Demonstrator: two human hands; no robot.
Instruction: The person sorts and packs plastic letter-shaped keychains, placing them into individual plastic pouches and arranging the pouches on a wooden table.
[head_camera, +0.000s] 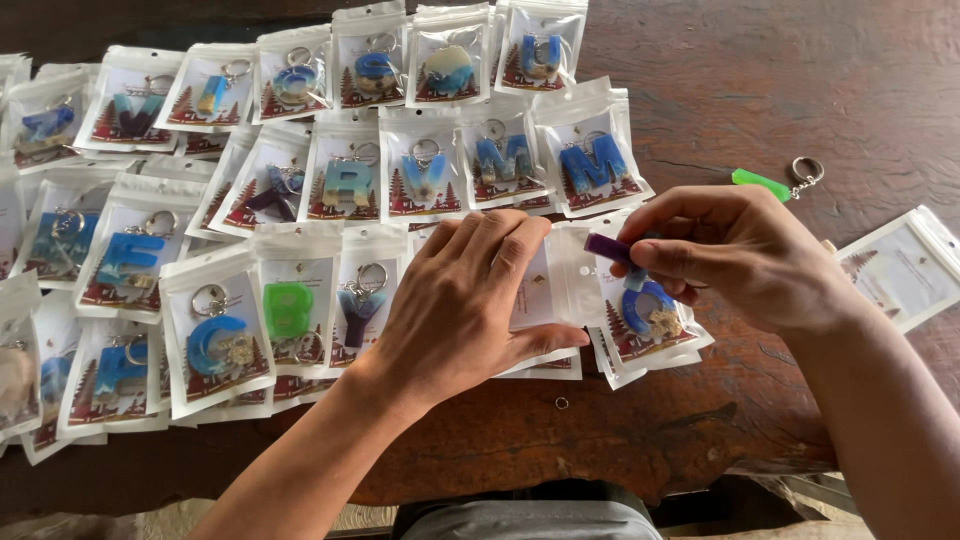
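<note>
Purple, a small resin piece (606, 247) is pinched in the right hand (745, 258), seemingly a letter charm. The left hand (470, 300) lies flat, unclenched, pressing a clear plastic pouch (560, 285). Packaged letter keychains (350, 190) cover the dark wooden desk (780, 80); a green keychain (765, 183) lies apart.

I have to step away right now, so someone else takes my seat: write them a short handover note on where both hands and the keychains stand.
Left hand: flat, pressing down a clear pouch.
Right hand: pinching a purple piece at the pouch's mouth, above a blue letter keychain.
Done: rows of bagged letter keychains cover the wooden table.
Left: a loose green keychain and an empty pouch lie to the right.
</note>
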